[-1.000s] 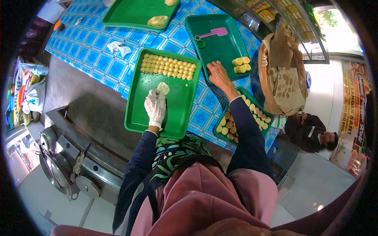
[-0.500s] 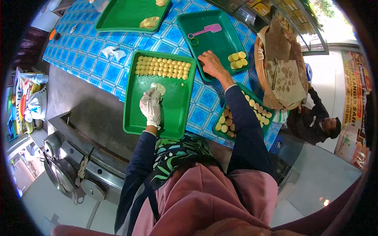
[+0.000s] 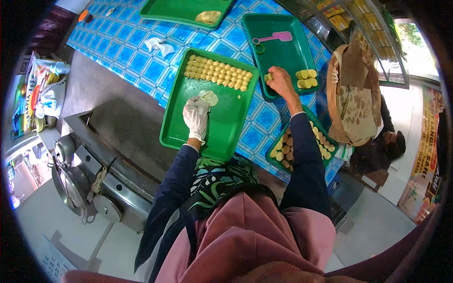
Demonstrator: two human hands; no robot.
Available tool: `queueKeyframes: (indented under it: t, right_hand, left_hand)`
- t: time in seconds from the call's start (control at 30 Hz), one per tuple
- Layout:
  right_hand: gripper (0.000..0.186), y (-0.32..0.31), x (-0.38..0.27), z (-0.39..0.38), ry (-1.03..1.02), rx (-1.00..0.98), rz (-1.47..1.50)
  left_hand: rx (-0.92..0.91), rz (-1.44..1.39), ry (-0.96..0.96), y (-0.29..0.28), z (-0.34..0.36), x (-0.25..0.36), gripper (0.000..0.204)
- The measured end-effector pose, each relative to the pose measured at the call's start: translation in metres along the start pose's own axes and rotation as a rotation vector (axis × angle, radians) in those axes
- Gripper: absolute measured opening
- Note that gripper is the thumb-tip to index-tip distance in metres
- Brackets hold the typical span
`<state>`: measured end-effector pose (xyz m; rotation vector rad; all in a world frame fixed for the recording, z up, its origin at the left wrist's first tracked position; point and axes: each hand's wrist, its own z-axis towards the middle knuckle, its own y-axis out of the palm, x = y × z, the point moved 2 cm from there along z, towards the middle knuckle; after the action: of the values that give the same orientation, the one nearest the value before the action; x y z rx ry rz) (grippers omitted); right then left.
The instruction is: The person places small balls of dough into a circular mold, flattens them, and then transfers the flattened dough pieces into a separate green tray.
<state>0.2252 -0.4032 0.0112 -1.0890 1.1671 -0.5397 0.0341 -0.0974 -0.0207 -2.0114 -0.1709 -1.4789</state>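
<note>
My left hand, in a white glove, curls down inside a green tray beside a flattened pale piece of dough; what its fingers hold is hidden. Rows of small yellow dough balls fill the far part of this tray. My bare right hand grips a small yellow piece at the left side of a darker green tray. That tray also holds several stacked yellow rounds, a pink scoop and a green ring.
A tray of baked rounds lies below my right arm. A paper-lined basket is at right, another person behind it. A far tray holds dough; white cloth lies nearby. Pots sit on a stove at left.
My right hand has closed on a yellow piece in the darker tray. The view has shifted slightly. My left hand stays curled by the pale dough. The person at right has moved behind the basket.
</note>
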Motion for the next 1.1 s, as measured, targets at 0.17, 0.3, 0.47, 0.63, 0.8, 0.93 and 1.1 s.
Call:
queueKeyframes:
  t: [0.17,0.3,0.47,0.63,0.8,0.93,1.1]
  right_hand:
    - [0.036,-0.010,0.011,-0.011,0.058,0.048,0.030]
    - [0.038,-0.030,-0.031,-0.012,-0.005,0.214,0.026]
    - [0.036,-0.009,-0.116,-0.034,-0.046,0.164,0.365]
    - [0.035,0.069,-0.167,-0.047,-0.135,0.007,0.439]
    - [0.037,0.099,-0.187,-0.038,-0.287,0.058,0.126]
    - [0.032,0.102,-0.181,-0.040,-0.308,0.047,0.233]
    - [0.023,0.107,-0.173,-0.035,0.018,0.000,0.391]
  left_hand:
    - [-0.030,0.100,-0.040,0.012,0.001,0.044,0.049]
    - [0.031,0.278,0.004,0.010,0.004,0.024,0.046]
    - [0.069,0.034,0.032,0.002,0.002,0.006,0.037]
    - [0.000,-0.290,-0.024,0.003,0.001,-0.003,0.035]
    - [0.032,-0.308,-0.043,-0.001,-0.004,-0.004,0.034]
    - [0.034,-0.374,-0.060,0.000,-0.009,-0.005,0.034]
    - [0.020,-0.477,-0.122,-0.003,-0.007,-0.005,0.034]
